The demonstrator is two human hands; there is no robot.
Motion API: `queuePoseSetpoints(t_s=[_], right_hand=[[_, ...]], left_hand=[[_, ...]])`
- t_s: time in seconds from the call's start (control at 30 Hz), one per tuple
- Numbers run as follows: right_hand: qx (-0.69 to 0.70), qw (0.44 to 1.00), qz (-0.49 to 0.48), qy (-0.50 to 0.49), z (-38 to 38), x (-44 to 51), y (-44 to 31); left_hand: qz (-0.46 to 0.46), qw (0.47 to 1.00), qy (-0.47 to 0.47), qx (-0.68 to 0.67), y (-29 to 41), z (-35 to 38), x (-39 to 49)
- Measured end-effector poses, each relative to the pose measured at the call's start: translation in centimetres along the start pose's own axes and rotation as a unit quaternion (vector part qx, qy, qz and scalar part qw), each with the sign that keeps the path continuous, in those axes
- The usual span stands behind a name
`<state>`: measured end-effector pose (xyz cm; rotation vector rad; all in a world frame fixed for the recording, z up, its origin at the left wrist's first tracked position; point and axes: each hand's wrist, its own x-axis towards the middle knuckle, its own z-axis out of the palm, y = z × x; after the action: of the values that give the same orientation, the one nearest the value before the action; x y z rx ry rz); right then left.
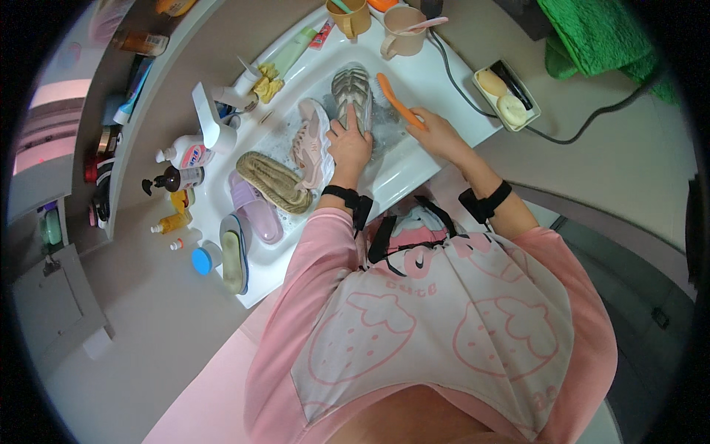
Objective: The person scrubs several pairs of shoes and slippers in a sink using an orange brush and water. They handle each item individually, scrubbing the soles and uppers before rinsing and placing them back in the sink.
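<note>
My left hand (pixel 350 145) presses on the near end of a grey sneaker (pixel 351 83), index finger laid along it, in soapy water in the white sink (pixel 405 183). In my right hand (pixel 435 133) is the orange handle of a scrub brush (pixel 395 100); its pale bristles are against or very close to the sneaker's right side. A pale pink sneaker (pixel 312 144) lies left of my left hand. Further left are a brown knitted slipper or shoe piece (pixel 274 182), a lilac slide sandal (pixel 256 208) and an insole (pixel 234 255) on the sink's edge.
A white faucet (pixel 213 119) rises at the left rim, with a pump bottle (pixel 183 179) and other bottles beside it. Two mugs (pixel 404 33) (pixel 349 19) stand at the back. A soap dish (pixel 506 97) and a black cable (pixel 460 83) are at the right; a green towel (pixel 599 39) hangs beyond.
</note>
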<state>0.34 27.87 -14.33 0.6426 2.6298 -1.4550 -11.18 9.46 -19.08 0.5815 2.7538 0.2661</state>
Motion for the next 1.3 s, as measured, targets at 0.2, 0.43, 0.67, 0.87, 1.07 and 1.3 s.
queuePoseSetpoints(t_s=[0.2, 0.43, 0.67, 0.87, 1.07, 1.3], right_hand=[[0.023, 0.999, -0.031, 0.013, 0.5, -0.4, -0.8], [0.003, 0.998, -0.066, -0.013, 0.9, -0.8, -4.2], [-0.007, 0.992, -0.104, -0.077, 3.5, -2.3, -8.4], [-0.061, 0.986, -0.084, -0.127, 4.7, -3.1, -10.6], [-0.065, 0.99, -0.075, -0.099, 4.8, -4.4, -10.6], [-0.056, 0.993, -0.058, -0.088, 4.2, -6.5, -10.4]], left_hand=[[-0.006, 0.999, -0.04, 0.016, 0.5, -0.8, 0.5], [0.088, 0.989, 0.089, -0.076, -3.2, -1.5, -1.0], [-0.13, 0.972, 0.054, -0.19, -13.0, -3.3, -5.2], [-0.031, 0.809, 0.019, -0.586, -13.4, -1.5, -5.0], [0.074, 0.978, 0.15, -0.127, -14.9, -1.7, -3.4], [0.051, 0.99, 0.12, -0.054, -14.3, -3.0, -1.0]])
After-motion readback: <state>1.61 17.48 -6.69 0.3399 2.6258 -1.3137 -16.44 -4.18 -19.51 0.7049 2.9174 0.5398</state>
